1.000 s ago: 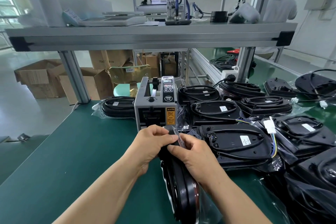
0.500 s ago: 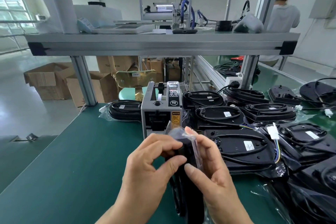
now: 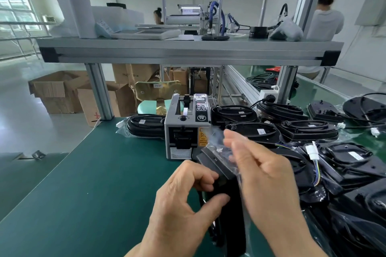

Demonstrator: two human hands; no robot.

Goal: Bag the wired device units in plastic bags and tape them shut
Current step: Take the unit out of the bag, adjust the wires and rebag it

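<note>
Head view: at lower centre a black wired device unit (image 3: 228,200) is stood on edge inside a clear plastic bag (image 3: 222,148), whose loose mouth is not yet taped; the unit is gripped by the curled fingers and thumb of the left hand (image 3: 183,206); the right hand (image 3: 267,185) is laid against the bag's flap, but it is blurred, so pinching or pressing cannot be told. Just behind, a tape dispenser (image 3: 186,131) is set on the green bench (image 3: 94,183). At right, bagged units (image 3: 351,165) are heaped; the task is judged well advanced, with this bag's taping left.
</note>
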